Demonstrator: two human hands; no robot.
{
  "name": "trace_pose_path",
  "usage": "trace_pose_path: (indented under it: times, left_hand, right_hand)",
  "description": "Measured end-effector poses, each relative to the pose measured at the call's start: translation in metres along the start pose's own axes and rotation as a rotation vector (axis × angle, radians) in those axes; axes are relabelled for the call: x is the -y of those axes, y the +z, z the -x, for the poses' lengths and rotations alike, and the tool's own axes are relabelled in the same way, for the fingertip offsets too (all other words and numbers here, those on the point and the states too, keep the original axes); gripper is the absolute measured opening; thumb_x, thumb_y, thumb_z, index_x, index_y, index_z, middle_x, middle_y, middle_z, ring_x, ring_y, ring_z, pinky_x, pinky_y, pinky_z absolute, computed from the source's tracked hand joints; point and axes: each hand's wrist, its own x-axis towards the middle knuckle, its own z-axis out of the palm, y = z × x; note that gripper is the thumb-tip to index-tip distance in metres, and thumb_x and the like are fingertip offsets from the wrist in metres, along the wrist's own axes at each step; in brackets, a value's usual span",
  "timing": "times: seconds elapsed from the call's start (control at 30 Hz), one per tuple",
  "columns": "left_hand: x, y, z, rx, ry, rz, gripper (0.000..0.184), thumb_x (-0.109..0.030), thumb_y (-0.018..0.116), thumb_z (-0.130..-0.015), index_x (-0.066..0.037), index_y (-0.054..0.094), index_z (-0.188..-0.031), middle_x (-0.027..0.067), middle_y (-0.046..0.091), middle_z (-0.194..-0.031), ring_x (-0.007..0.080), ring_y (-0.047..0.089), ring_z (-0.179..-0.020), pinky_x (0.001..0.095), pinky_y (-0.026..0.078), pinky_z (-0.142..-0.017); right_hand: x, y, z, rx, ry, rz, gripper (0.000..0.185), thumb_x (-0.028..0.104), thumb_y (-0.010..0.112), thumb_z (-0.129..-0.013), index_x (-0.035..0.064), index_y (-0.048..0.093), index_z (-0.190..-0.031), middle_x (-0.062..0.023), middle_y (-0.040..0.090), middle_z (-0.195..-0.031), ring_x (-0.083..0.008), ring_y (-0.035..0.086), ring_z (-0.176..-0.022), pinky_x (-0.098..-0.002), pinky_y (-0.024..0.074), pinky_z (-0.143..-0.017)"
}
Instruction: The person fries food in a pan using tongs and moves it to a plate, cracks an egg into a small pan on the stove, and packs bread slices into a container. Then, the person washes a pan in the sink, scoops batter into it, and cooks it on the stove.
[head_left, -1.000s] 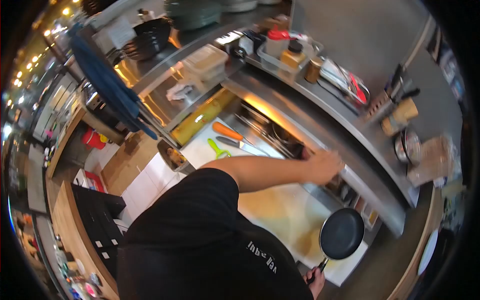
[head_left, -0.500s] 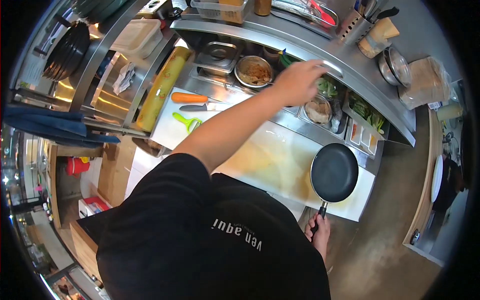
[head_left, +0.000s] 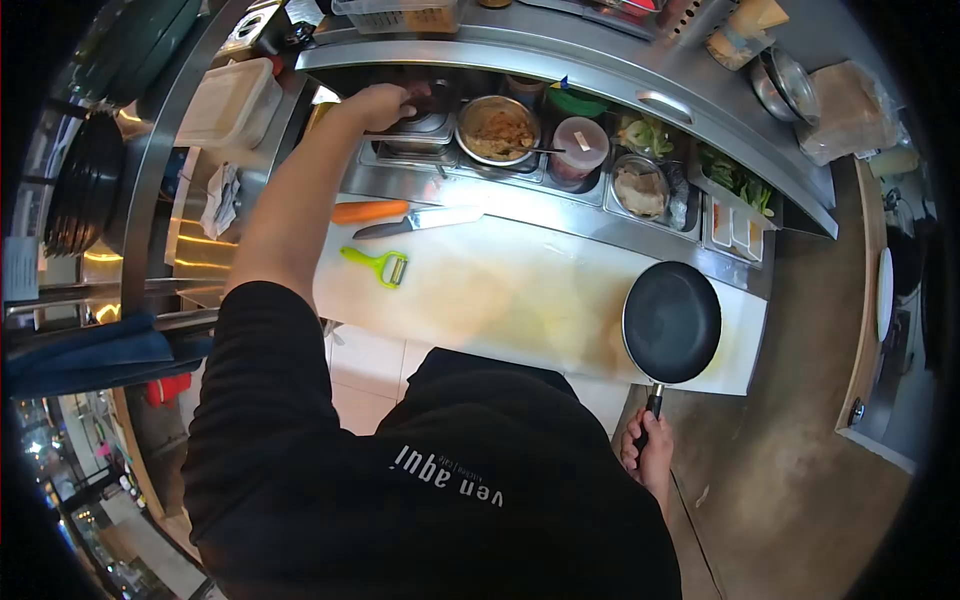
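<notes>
My left hand (head_left: 378, 106) is stretched to the back left, its fingers curled at the metal lid (head_left: 428, 122) of a steel container; the grip is partly hidden. My right hand (head_left: 650, 443) is closed round the handle of a black frying pan (head_left: 672, 322), which is held level over the right end of the white cutting board (head_left: 500, 290). Inside the pan I see nothing. To the right of the lidded container is a metal bowl (head_left: 500, 132) of brownish food with a utensil in it. A lidded plastic tub (head_left: 580, 148) stands beside that bowl.
On the board's left lie an orange-handled tool (head_left: 370, 212), a knife (head_left: 420, 222) and a green peeler (head_left: 378, 266). Leafy greens (head_left: 735, 180) and a container of pale slices (head_left: 640, 188) sit in the counter well. A raised steel cover (head_left: 560, 65) spans above the well.
My left hand has swung left from above the middle of the well to the lidded steel container. The plastic tub it was covering now shows. My right hand still holds the frying pan.
</notes>
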Motion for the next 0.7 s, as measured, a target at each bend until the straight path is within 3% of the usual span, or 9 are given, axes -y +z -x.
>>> trace_pose_path:
  times: [0.13,0.23,0.3,0.37,0.5,0.53,0.6,0.63,0.7]
  left_hand:
    - [-0.036,-0.015,0.018,0.037,-0.096,-0.061,0.029,-0.029,0.062,-0.103,-0.010,0.068,-0.125,0.0183,0.072,-0.121,0.0417,0.066,-0.116,0.0506,0.052,-0.097]
    - [-0.019,-0.018,0.013,0.043,0.001,0.056,0.032,-0.026,0.065,-0.101,-0.007,0.068,-0.126,0.0217,0.072,-0.119,0.0423,0.067,-0.113,0.0509,0.051,-0.096]
    - [0.022,-0.022,0.008,0.025,0.008,0.177,0.040,-0.028,0.062,-0.103,-0.011,0.060,-0.139,0.0212,0.073,-0.117,0.0394,0.069,-0.110,0.0484,0.052,-0.096]
    - [0.012,-0.063,0.039,0.070,-0.220,0.272,0.040,-0.029,0.061,-0.103,-0.010,0.061,-0.138,0.0226,0.073,-0.117,0.0397,0.069,-0.110,0.0479,0.051,-0.097]
    - [0.037,-0.040,0.036,-0.003,-0.167,0.304,0.041,-0.028,0.062,-0.102,-0.006,0.061,-0.137,0.0237,0.073,-0.116,0.0400,0.068,-0.112,0.0471,0.051,-0.099]
    - [0.045,-0.015,0.023,-0.043,-0.075,0.253,0.041,-0.029,0.063,-0.102,-0.005,0.062,-0.135,0.0237,0.073,-0.117,0.0401,0.068,-0.113,0.0466,0.051,-0.100]
    - [0.025,-0.003,0.010,-0.031,-0.014,0.100,0.037,-0.027,0.065,-0.100,-0.004,0.065,-0.129,0.0231,0.071,-0.120,0.0407,0.066,-0.116,0.0453,0.051,-0.101]
    - [-0.010,-0.017,0.023,-0.102,0.072,0.300,0.031,-0.024,0.064,-0.101,-0.004,0.067,-0.125,0.0232,0.070,-0.121,0.0416,0.066,-0.115,0.0457,0.051,-0.100]
    - [-0.029,-0.016,0.021,-0.103,0.044,0.276,0.028,-0.020,0.063,-0.102,-0.005,0.065,-0.125,0.0221,0.071,-0.118,0.0413,0.067,-0.112,0.0464,0.052,-0.097]
  right_hand:
    - [-0.005,0.021,-0.008,0.023,-0.008,-0.022,0.019,0.028,0.052,-0.110,0.0091,0.048,-0.107,-0.0024,0.048,-0.079,-0.0100,0.043,-0.046,-0.0244,0.0310,-0.033]
    - [-0.007,0.034,-0.017,0.040,-0.021,-0.027,0.020,0.028,0.052,-0.110,0.0094,0.048,-0.106,-0.0022,0.048,-0.078,-0.0098,0.042,-0.045,-0.0240,0.0308,-0.033]
    - [-0.006,0.045,-0.021,0.032,-0.021,-0.020,0.020,0.028,0.053,-0.110,0.0095,0.048,-0.105,-0.0022,0.048,-0.078,-0.0096,0.042,-0.044,-0.0239,0.0307,-0.033]
    - [-0.004,0.057,-0.027,0.025,-0.031,-0.019,0.020,0.028,0.053,-0.110,0.0096,0.048,-0.104,-0.0021,0.048,-0.078,-0.0094,0.041,-0.044,-0.0238,0.0307,-0.033]
    - [-0.003,0.070,-0.030,0.064,-0.018,-0.033,0.019,0.028,0.055,-0.109,0.0103,0.049,-0.103,-0.0015,0.048,-0.078,-0.0089,0.042,-0.045,-0.0231,0.0303,-0.033]
    - [-0.003,0.072,-0.032,0.070,-0.010,-0.055,0.019,0.028,0.055,-0.109,0.0107,0.049,-0.103,-0.0012,0.048,-0.078,-0.0088,0.042,-0.046,-0.0228,0.0300,-0.034]
    - [-0.002,0.073,-0.032,0.073,-0.008,-0.045,0.019,0.028,0.056,-0.109,0.0109,0.049,-0.103,-0.0011,0.048,-0.078,-0.0088,0.042,-0.046,-0.0226,0.0298,-0.034]
    - [-0.002,0.073,-0.032,0.077,-0.002,-0.034,0.020,0.028,0.056,-0.109,0.0112,0.049,-0.103,-0.0010,0.048,-0.078,-0.0088,0.042,-0.046,-0.0225,0.0295,-0.034]
    - [-0.002,0.074,-0.031,0.081,-0.007,-0.038,0.020,0.029,0.056,-0.109,0.0111,0.049,-0.102,-0.0011,0.048,-0.078,-0.0088,0.042,-0.046,-0.0225,0.0294,-0.034]
